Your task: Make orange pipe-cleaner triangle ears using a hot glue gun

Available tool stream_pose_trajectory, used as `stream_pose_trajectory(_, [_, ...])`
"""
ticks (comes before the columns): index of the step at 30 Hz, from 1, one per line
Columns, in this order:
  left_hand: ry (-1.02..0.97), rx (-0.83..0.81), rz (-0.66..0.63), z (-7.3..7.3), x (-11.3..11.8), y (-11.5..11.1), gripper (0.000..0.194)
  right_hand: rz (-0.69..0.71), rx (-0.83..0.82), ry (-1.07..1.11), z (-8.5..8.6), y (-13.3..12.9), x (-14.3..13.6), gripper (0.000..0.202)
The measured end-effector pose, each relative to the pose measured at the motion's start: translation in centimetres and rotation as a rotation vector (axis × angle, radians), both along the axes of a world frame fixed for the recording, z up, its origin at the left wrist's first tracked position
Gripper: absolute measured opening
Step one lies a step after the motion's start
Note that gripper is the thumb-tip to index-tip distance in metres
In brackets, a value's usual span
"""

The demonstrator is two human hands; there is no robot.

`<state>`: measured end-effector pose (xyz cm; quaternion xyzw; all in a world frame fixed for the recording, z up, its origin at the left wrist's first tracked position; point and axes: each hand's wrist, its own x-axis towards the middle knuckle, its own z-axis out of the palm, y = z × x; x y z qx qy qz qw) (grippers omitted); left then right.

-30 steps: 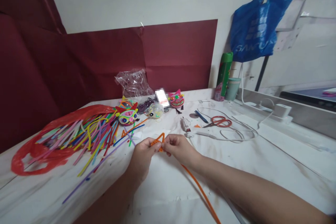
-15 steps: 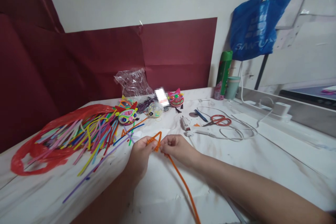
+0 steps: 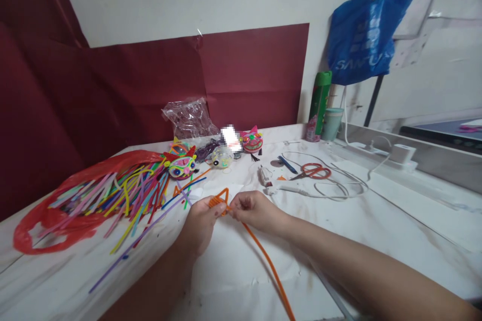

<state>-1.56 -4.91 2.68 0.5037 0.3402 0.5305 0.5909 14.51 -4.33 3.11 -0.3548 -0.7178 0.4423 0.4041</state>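
Left hand: the left hand pinches the bent orange end of the pipe cleaner at the small triangle, its grip closed on the folded part.
Right hand: the right hand sits just beside it on the right, fingertips closed on the same stem where the triangle meets the long tail.
Where it is: the triangle stands just above the table at the middle; the tail runs near and to the right, off the bottom edge.
Doing it well: in my judgement the two pinches should stay close together, so the bend forms at one spot and the triangle's corners keep their shape; the long tail wants free room to swing.
Left of the hands: a pile of coloured pipe cleaners spills from a red bag, loose ends reaching near the left hand.
Far side: finished cat faces and a clear bag.
Right side: a glue gun, scissors and a white cable, apart from the hands.
In the way: the loose stems at left are nearest; the glue gun lies just beyond the right hand.
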Motion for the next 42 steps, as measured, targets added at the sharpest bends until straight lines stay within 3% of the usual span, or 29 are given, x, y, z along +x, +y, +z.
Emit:
stream_pose_trajectory(4, [-0.007, 0.0, -0.022, 0.6, -0.3, -0.1, 0.011, -0.014, 0.194, -0.141, 0.9, 0.1, 0.9, 0.01])
stream_pose_trajectory(9, [0.133, 0.001, -0.062, 1.3, -0.2, -0.5, 0.013, -0.035, 0.879, -0.388, 1.6, 0.6, 2.1, 0.014])
stream_pose_trajectory(11, [0.192, 0.014, -0.027, 1.4, -0.3, -0.6, 0.012, -0.071, 1.063, -0.498, 1.7, 0.9, 2.4, 0.017])
stream_pose_trajectory(15, [0.282, -0.009, -0.09, 1.3, -0.5, -0.6, 0.012, -0.082, 1.252, -0.583, 2.0, 0.9, 2.8, 0.022])
stream_pose_trajectory(18, [0.288, -0.031, -0.146, 1.3, -0.6, -0.7, 0.012, -0.085, 1.303, -0.58, 2.2, 0.8, 2.8, 0.023])
stream_pose_trajectory(23, [0.156, -0.041, -0.215, 1.7, -0.3, -0.9, 0.016, -0.176, 1.203, -0.485, 1.9, 1.3, 2.9, 0.02])
stream_pose_trajectory(26, [0.161, -0.053, -0.214, 2.0, -0.1, -1.1, 0.016, -0.104, 1.015, -0.354, 1.5, 1.2, 2.5, 0.021])
stream_pose_trajectory(28, [0.192, -0.058, -0.212, 1.9, 0.0, -1.1, 0.015, -0.051, 0.775, -0.218, 1.5, 0.9, 2.2, 0.018])
stream_pose_trajectory(32, [0.343, -0.01, -0.236, 0.8, -0.1, -0.8, 0.01, 0.057, 0.146, 0.039, 1.8, 0.5, 1.6, 0.016])
stream_pose_trajectory(34, [0.452, 0.003, -0.224, 0.2, -0.2, -0.5, 0.008, 0.115, -0.044, 0.117, 1.7, 0.7, 1.4, 0.01])
stream_pose_trajectory(37, [0.56, 0.004, -0.18, -0.4, -0.4, -0.4, 0.006, 0.146, -0.12, 0.229, 1.2, 0.8, 1.0, 0.009])
stream_pose_trajectory(42, [0.578, 0.007, -0.194, -0.1, -0.2, -0.4, 0.005, 0.151, -0.019, 0.258, 0.9, 0.1, 0.5, 0.014])
